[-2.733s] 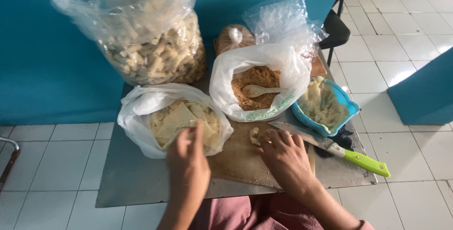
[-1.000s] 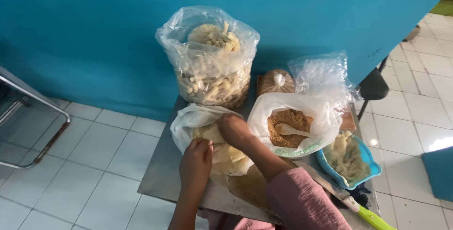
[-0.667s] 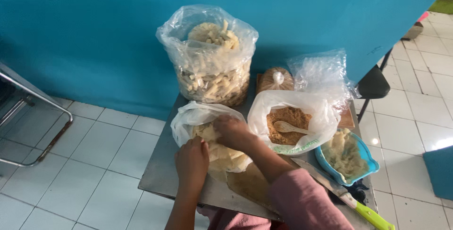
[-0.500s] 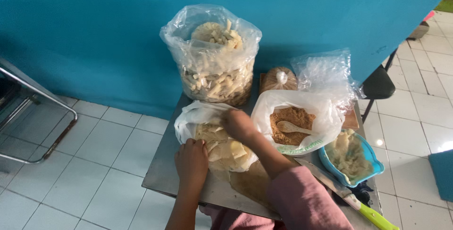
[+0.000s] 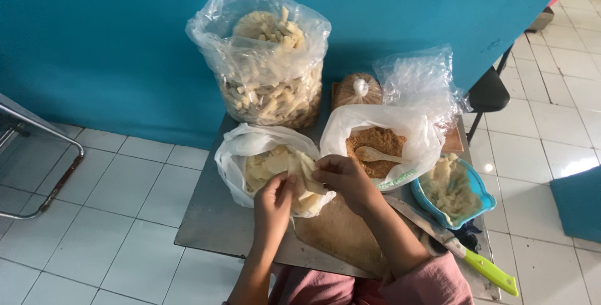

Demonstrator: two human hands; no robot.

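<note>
Pale wrapper, lifted out of the bag since a moment ago, now hangs pinched between left hand and right hand, wood board at five o'clock.

Matt brushed-metal tabletop; thin glossy clear plastic bags; smooth wooden cutting board; glossy blue plastic bowl.

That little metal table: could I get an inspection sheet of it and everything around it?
Surface: grey metal table, wooden board on it.
Job's things: pale wrapper sheet over white bag of wrappers.
Clutter: big bag of pale sticks; bag of brown filling with spoon; blue bowl; green-handled knife.
Grip: left hand and right hand both pinch the sheet.
Cables: nothing seen.
Surroundings: teal wall, white floor tiles.
</note>
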